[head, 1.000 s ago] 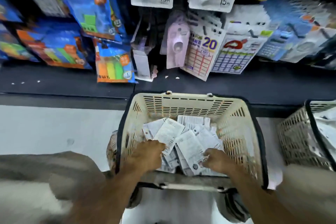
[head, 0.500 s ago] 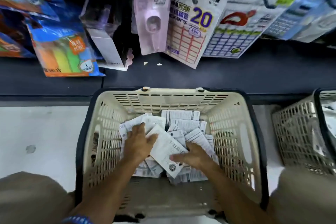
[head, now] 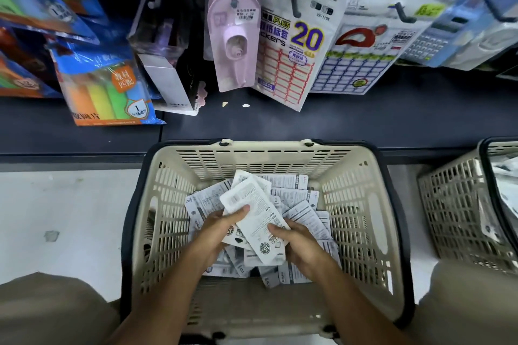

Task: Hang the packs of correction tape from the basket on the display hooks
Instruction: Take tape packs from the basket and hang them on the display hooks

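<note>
A beige plastic basket (head: 361, 204) with a dark rim stands on the floor in front of me, holding several white packs of correction tape (head: 294, 196) lying printed back up. My left hand (head: 221, 228) grips a small stack of these packs (head: 252, 210) from the left, thumb on top. My right hand (head: 294, 244) holds the same stack at its lower right edge. The stack is lifted slightly above the pile. Above the basket, a pink correction tape pack (head: 232, 45) hangs on a display hook.
A dark shelf ledge (head: 364, 120) runs behind the basket. Label sticker packs (head: 294, 50), calculators (head: 437, 36) and blue highlighter packs (head: 103, 84) hang above it. A second beige basket (head: 459, 210) stands at the right. My knees frame the bottom corners.
Both hands were sorting through the loose packs; now they have gathered a stack and raised it a little. My head has leaned closer over the basket.
</note>
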`<move>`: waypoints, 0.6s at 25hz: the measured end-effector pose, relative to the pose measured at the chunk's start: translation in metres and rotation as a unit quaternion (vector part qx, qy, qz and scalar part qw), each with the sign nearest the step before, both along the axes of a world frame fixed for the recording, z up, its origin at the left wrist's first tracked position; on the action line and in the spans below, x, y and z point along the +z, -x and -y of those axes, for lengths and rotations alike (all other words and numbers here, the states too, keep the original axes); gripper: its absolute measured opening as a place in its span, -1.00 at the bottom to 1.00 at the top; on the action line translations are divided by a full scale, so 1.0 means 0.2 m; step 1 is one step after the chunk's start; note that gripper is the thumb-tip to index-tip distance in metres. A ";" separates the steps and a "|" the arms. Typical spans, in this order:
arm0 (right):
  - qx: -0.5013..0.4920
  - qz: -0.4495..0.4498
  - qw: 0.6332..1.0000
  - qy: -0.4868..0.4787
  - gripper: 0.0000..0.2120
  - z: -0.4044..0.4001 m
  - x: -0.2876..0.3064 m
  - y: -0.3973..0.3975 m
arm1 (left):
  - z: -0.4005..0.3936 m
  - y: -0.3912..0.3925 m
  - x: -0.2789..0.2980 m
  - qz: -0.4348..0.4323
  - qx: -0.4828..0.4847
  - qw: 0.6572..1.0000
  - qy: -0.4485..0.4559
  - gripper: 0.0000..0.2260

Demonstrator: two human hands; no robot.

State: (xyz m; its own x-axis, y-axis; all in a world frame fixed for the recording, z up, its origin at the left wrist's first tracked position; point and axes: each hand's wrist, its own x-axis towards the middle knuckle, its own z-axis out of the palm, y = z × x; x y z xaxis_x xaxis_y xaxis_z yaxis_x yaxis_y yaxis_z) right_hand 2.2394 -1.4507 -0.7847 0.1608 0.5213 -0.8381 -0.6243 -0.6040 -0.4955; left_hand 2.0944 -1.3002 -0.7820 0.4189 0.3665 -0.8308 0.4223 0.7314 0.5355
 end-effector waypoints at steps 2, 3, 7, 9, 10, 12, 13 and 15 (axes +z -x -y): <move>0.028 -0.016 0.999 -0.032 -0.60 0.00 0.02 0.00 | 0.01 -0.01 0.01 0.003 -0.042 0.999 -0.021 -0.65; 0.043 -0.028 0.998 -0.041 -0.56 0.00 0.02 0.00 | 0.02 -0.03 0.02 0.001 -0.067 0.997 -0.036 -0.70; 0.096 0.046 0.994 -0.004 -0.64 0.01 0.04 -0.05 | 0.01 -0.06 0.03 -0.017 -0.058 0.997 -0.053 -0.59; 0.144 0.283 0.945 0.079 -0.57 0.04 0.05 -0.14 | 0.01 -0.04 0.01 -0.048 -0.061 0.996 -0.042 -0.70; 0.170 0.379 0.900 0.128 -0.47 0.07 0.05 -0.19 | 0.02 -0.02 0.00 -0.065 -0.062 0.995 -0.038 -0.74; 0.245 0.394 0.869 0.174 -0.23 0.10 0.04 -0.25 | 0.03 0.00 -0.01 -0.082 -0.062 0.994 -0.035 -0.77; 0.292 0.362 0.868 0.176 -0.19 0.10 0.04 -0.26 | 0.04 0.00 -0.02 -0.082 -0.064 0.994 -0.033 -0.78; 0.404 0.305 0.846 0.166 -0.38 0.07 0.06 -0.26 | 0.05 -0.02 -0.02 -0.076 -0.071 0.994 -0.028 -0.77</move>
State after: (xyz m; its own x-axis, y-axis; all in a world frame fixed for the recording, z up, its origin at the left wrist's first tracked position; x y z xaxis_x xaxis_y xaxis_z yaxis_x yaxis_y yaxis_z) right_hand 2.2920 -1.4643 -0.7736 0.3187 0.4200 -0.8497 0.3700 -0.8805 -0.2965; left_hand 2.0977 -1.3098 -0.7859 0.3416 0.3599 -0.8682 0.5978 0.6296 0.4962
